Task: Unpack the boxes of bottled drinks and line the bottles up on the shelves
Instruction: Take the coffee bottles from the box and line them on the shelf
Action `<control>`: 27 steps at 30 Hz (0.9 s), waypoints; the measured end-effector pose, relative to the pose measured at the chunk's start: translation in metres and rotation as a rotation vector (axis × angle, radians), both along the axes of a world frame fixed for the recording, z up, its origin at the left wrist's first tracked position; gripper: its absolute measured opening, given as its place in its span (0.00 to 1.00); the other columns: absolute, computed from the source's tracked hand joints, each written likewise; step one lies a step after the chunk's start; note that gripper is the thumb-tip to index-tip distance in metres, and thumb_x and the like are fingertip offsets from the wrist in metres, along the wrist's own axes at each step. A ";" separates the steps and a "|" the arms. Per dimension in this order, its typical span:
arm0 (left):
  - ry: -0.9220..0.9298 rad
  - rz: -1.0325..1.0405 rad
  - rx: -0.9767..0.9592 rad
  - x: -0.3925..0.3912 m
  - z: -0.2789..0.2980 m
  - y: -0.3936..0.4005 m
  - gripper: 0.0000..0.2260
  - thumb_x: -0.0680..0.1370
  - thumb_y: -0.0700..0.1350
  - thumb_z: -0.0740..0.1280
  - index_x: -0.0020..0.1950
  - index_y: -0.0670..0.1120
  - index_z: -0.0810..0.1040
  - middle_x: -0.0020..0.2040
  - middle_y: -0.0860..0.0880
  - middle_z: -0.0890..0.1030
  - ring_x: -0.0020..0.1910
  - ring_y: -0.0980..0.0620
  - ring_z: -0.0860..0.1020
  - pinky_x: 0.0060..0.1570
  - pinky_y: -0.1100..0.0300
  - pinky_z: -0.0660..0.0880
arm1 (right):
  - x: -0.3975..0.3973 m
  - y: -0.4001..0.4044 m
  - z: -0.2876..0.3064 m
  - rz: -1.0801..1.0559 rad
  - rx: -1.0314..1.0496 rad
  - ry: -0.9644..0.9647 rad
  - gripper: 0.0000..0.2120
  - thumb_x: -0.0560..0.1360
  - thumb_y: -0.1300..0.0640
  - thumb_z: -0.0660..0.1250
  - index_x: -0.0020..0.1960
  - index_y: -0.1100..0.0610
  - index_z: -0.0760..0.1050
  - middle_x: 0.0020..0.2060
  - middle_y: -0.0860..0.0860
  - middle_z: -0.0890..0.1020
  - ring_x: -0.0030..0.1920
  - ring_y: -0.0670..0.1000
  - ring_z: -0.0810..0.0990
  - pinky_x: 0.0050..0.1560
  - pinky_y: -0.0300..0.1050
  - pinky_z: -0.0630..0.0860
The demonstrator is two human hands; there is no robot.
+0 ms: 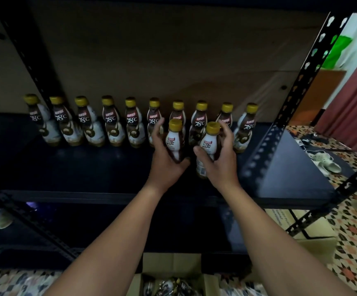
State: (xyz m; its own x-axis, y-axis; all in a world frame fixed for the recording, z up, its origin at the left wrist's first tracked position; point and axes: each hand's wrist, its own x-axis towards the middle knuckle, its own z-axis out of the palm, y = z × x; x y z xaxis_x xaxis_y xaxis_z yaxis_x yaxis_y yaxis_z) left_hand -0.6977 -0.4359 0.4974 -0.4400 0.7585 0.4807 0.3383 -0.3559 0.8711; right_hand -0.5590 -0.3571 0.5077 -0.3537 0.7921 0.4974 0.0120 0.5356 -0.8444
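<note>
**Two Kopiko bottles held at the dark shelf**

Nearest the camera, below the dark shelf (87, 167), an open cardboard box (171, 280) sits on the patterned floor with more bottles inside it, though they are too blurred to count. Both forearms reach up and forward over the box toward the shelf, roughly parallel, wrists raised.

Above the shelf's front part, the left hand (165, 159) wraps a Kopiko 78°C bottle (174, 142) — fingers curled behind it, thumb under its lower body — and the bottle stands nearly upright. Just beside it, the right hand (220, 154) grips a second bottle (208, 146) the same way, thumb across the front of the label, fingers round the far side. Whether either base touches the shelf cannot be told.

Farther back on the shelf, a row of ten gold-capped bottles (113, 122) stands upright, side by side, before the brown back panel (173, 60).
</note>
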 end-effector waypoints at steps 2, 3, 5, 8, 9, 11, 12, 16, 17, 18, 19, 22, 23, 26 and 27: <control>-0.043 -0.087 -0.060 -0.011 -0.006 -0.009 0.52 0.71 0.25 0.74 0.83 0.52 0.47 0.78 0.47 0.66 0.76 0.53 0.69 0.70 0.57 0.72 | 0.007 0.004 -0.011 0.022 -0.024 -0.026 0.37 0.75 0.67 0.72 0.77 0.53 0.59 0.63 0.27 0.73 0.67 0.35 0.73 0.64 0.34 0.71; -0.045 -0.115 -0.101 -0.018 -0.011 -0.012 0.50 0.71 0.25 0.74 0.83 0.51 0.51 0.78 0.47 0.68 0.76 0.52 0.69 0.72 0.52 0.72 | 0.010 0.006 -0.017 0.038 -0.049 -0.058 0.38 0.73 0.67 0.72 0.77 0.52 0.59 0.64 0.29 0.74 0.67 0.35 0.73 0.66 0.38 0.72; -0.036 -0.124 -0.182 -0.029 -0.019 -0.015 0.41 0.72 0.28 0.74 0.80 0.48 0.63 0.72 0.47 0.75 0.72 0.49 0.74 0.72 0.42 0.72 | 0.014 0.008 -0.026 0.061 -0.095 -0.104 0.37 0.71 0.65 0.71 0.77 0.51 0.63 0.65 0.39 0.78 0.66 0.41 0.76 0.69 0.49 0.74; -0.085 -0.092 -0.230 -0.034 -0.021 -0.017 0.33 0.72 0.29 0.76 0.74 0.44 0.72 0.65 0.47 0.81 0.66 0.47 0.79 0.68 0.40 0.74 | 0.017 0.008 -0.033 0.049 -0.147 -0.102 0.35 0.71 0.69 0.74 0.74 0.51 0.69 0.61 0.44 0.82 0.63 0.43 0.80 0.66 0.51 0.77; -0.091 -0.080 -0.233 -0.033 -0.020 -0.018 0.32 0.71 0.29 0.77 0.72 0.44 0.73 0.64 0.46 0.82 0.65 0.47 0.80 0.67 0.40 0.75 | 0.017 0.007 -0.033 0.044 -0.156 -0.091 0.35 0.70 0.69 0.76 0.73 0.52 0.71 0.60 0.44 0.82 0.62 0.43 0.80 0.66 0.49 0.77; -0.100 -0.053 -0.232 -0.033 -0.020 -0.017 0.32 0.69 0.31 0.79 0.70 0.43 0.74 0.62 0.47 0.83 0.63 0.48 0.81 0.66 0.42 0.76 | 0.017 0.005 -0.032 0.024 -0.155 -0.072 0.34 0.69 0.66 0.79 0.71 0.52 0.72 0.59 0.44 0.83 0.61 0.42 0.81 0.63 0.44 0.78; -0.104 -0.045 -0.238 -0.033 -0.021 -0.016 0.32 0.68 0.32 0.80 0.70 0.44 0.75 0.61 0.48 0.83 0.63 0.49 0.81 0.66 0.43 0.77 | 0.016 0.004 -0.032 0.012 -0.145 -0.070 0.33 0.69 0.64 0.80 0.70 0.52 0.73 0.58 0.43 0.83 0.60 0.41 0.81 0.62 0.42 0.78; -0.122 -0.120 -0.286 -0.036 -0.022 -0.015 0.37 0.70 0.33 0.79 0.76 0.47 0.70 0.67 0.50 0.80 0.68 0.50 0.77 0.68 0.49 0.75 | 0.017 0.004 -0.033 0.043 -0.116 -0.119 0.34 0.70 0.64 0.78 0.71 0.49 0.70 0.59 0.38 0.81 0.61 0.39 0.79 0.61 0.37 0.76; -0.138 -0.141 -0.289 -0.038 -0.022 -0.015 0.37 0.71 0.31 0.78 0.76 0.46 0.70 0.67 0.49 0.80 0.69 0.50 0.77 0.68 0.50 0.75 | 0.018 0.006 -0.034 0.060 -0.118 -0.134 0.35 0.70 0.65 0.77 0.72 0.48 0.69 0.59 0.38 0.81 0.62 0.40 0.79 0.63 0.40 0.76; -0.152 -0.149 -0.288 -0.040 -0.022 -0.016 0.35 0.71 0.30 0.77 0.76 0.45 0.70 0.67 0.48 0.81 0.68 0.49 0.78 0.68 0.49 0.75 | 0.018 0.007 -0.035 0.065 -0.120 -0.138 0.35 0.70 0.66 0.76 0.72 0.48 0.70 0.60 0.39 0.82 0.63 0.41 0.79 0.64 0.43 0.76; -0.163 -0.150 -0.282 -0.040 -0.022 -0.016 0.34 0.71 0.30 0.77 0.74 0.44 0.72 0.65 0.47 0.82 0.67 0.49 0.79 0.68 0.48 0.75 | 0.018 0.009 -0.036 0.060 -0.117 -0.140 0.34 0.70 0.67 0.76 0.72 0.48 0.70 0.59 0.40 0.82 0.62 0.42 0.80 0.64 0.44 0.77; -0.189 -0.112 -0.274 -0.038 -0.023 -0.017 0.33 0.69 0.29 0.78 0.72 0.42 0.74 0.63 0.46 0.83 0.65 0.48 0.80 0.68 0.46 0.76 | 0.017 0.008 -0.037 0.035 -0.121 -0.129 0.34 0.69 0.67 0.78 0.70 0.48 0.71 0.58 0.42 0.82 0.60 0.38 0.80 0.57 0.34 0.76; -0.191 -0.087 -0.272 -0.037 -0.023 -0.017 0.33 0.68 0.30 0.79 0.71 0.42 0.75 0.63 0.46 0.83 0.65 0.48 0.80 0.67 0.47 0.76 | 0.016 0.007 -0.037 0.023 -0.110 -0.129 0.34 0.69 0.66 0.79 0.69 0.48 0.71 0.58 0.42 0.82 0.59 0.36 0.80 0.55 0.31 0.75; -0.140 -0.021 -0.272 -0.033 -0.024 -0.015 0.34 0.66 0.35 0.83 0.69 0.45 0.76 0.62 0.49 0.83 0.64 0.52 0.80 0.67 0.47 0.76 | 0.013 0.007 -0.038 -0.037 -0.070 -0.151 0.35 0.66 0.56 0.82 0.68 0.48 0.71 0.60 0.46 0.80 0.61 0.42 0.79 0.56 0.41 0.79; -0.110 -0.009 -0.270 -0.031 -0.024 -0.014 0.34 0.66 0.37 0.83 0.69 0.45 0.76 0.63 0.50 0.83 0.64 0.53 0.80 0.67 0.47 0.76 | 0.013 0.007 -0.039 -0.049 -0.055 -0.160 0.36 0.65 0.53 0.82 0.69 0.48 0.71 0.62 0.47 0.80 0.63 0.45 0.79 0.59 0.48 0.80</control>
State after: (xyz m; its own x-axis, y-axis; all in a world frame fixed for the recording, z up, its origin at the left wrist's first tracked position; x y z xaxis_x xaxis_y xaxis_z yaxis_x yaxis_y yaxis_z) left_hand -0.7290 -0.4502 0.4731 -0.4712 0.8564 0.2109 0.2342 -0.1090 0.9661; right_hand -0.5465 -0.3496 0.4689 -0.3852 0.8348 0.3934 0.1737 0.4843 -0.8575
